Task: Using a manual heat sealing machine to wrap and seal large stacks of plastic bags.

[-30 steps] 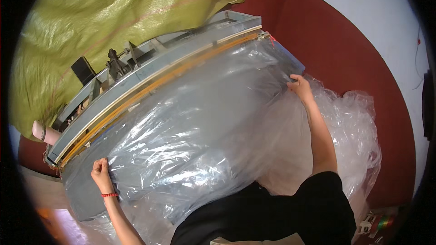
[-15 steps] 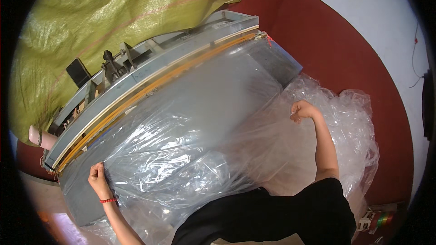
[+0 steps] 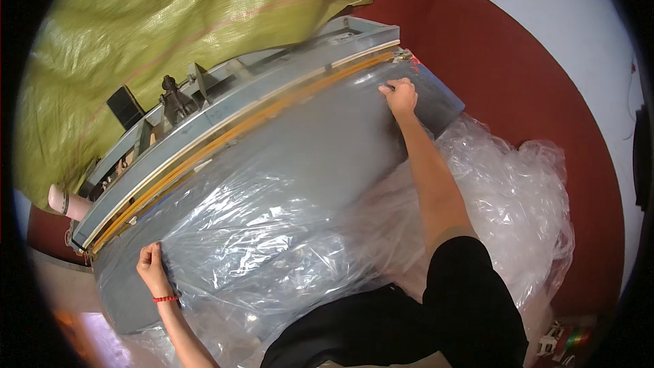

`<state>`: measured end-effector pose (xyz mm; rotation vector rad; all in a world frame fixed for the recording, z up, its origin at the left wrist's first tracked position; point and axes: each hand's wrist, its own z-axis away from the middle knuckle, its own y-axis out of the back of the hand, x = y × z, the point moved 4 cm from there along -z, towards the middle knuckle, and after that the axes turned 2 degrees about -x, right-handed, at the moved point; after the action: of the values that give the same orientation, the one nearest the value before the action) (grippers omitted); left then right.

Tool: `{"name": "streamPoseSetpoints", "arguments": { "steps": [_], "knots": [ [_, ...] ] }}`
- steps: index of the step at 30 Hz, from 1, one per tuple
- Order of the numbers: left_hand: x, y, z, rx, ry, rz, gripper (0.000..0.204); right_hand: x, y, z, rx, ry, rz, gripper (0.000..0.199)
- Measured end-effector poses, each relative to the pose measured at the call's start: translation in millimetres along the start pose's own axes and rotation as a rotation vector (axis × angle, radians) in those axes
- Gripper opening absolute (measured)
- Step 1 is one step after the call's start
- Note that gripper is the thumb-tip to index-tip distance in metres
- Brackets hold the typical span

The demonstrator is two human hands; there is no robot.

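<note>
A sheet of clear plastic film (image 3: 252,232) lies wrinkled and shiny over a grey tabletop (image 3: 126,293). My left hand (image 3: 152,266), a red bead bracelet at its wrist, pinches the left edge of the film near the table's left end. Over at the far right end of the table, my right hand (image 3: 400,97) is closed, thumb and fingers together. It seems to grip the film's far right part, though the film there is thin and hard to see.
Behind the tabletop runs a long grey metal machine frame (image 3: 238,95) with an orange strip (image 3: 266,112) along it and a pink cylinder (image 3: 65,201) at its left end. A yellow-green woven sheet (image 3: 184,20) hangs behind. More crumpled film (image 3: 518,211) is heaped at the right.
My right hand has moved from above the film heap at the right, up and left to the table's far right end. My left hand has stayed at the film's left edge.
</note>
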<state>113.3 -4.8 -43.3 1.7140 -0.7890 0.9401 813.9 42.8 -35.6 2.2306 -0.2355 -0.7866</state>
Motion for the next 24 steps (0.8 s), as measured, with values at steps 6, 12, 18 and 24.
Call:
{"name": "streamPoseSetpoints", "arguments": {
  "steps": [6,12,18,24],
  "knots": [
    [14.4,5.5,6.4,0.001,0.038,0.090,0.007,-10.2,-9.4,0.7,-0.072,0.086,-0.126,0.013],
    [48.1,40.6,34.4,-0.497,0.071,-0.095,0.026,-39.6,5.1,16.1,-0.104,0.051,-0.090,0.015],
    [-1.2,141.8,45.3,-0.776,0.305,-0.376,0.005,99.4,14.1,-41.8,-0.026,0.156,0.122,0.021],
    [30.5,330.1,14.0,0.086,0.219,-0.536,0.007,66.5,-1.5,-32.2,-0.116,0.143,0.208,0.023]
  ]
}}
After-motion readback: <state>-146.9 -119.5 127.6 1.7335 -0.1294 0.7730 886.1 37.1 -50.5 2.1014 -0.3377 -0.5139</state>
